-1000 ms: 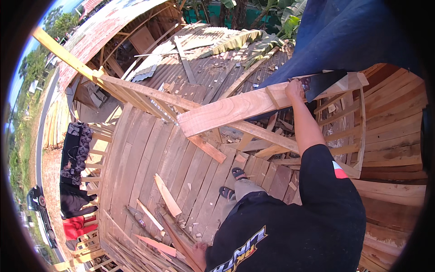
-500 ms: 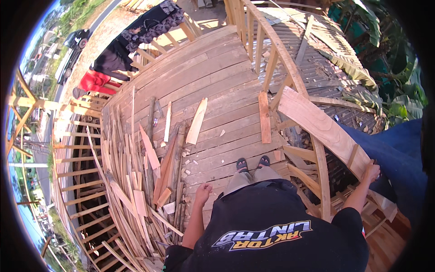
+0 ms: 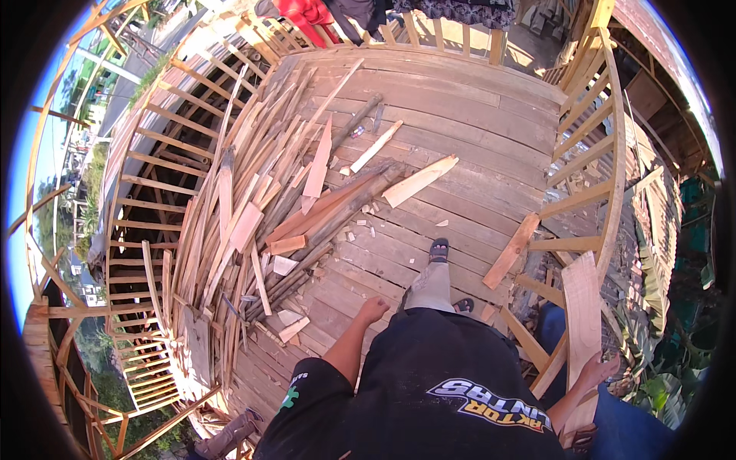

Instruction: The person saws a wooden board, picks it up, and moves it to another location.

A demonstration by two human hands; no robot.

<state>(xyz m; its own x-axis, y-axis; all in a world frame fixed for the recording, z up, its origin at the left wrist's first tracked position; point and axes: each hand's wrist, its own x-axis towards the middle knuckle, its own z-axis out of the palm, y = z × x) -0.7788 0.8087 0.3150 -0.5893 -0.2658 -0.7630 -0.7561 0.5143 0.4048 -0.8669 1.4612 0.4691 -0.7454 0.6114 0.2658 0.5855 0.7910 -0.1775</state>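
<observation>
At my right side is a wide, pale wooden plank (image 3: pixel 581 303), standing out past the railing with its far end pointing ahead. My right hand (image 3: pixel 596 373) grips it, fingers curled at its edge; part of the plank is hidden behind my forearm. My left hand (image 3: pixel 373 309) hangs in front of my body over the floorboards, loosely curled, with nothing visible in it. To its left lies a large heap of wood strips and offcuts (image 3: pixel 253 199).
A wooden railing (image 3: pixel 590 157) runs along the right, with a reddish board (image 3: pixel 511 251) on the floor beside it. Slatted railing (image 3: pixel 161 188) borders the left. Clothes (image 3: pixel 307 17) hang on the far railing. Wood chips (image 3: pixel 442 223) are scattered on the plank floor (image 3: pixel 475 123).
My view has turned left, so the heap sits nearer the middle. My left foot has stepped ahead of the right. The plank has swung with me and stays in my right hand.
</observation>
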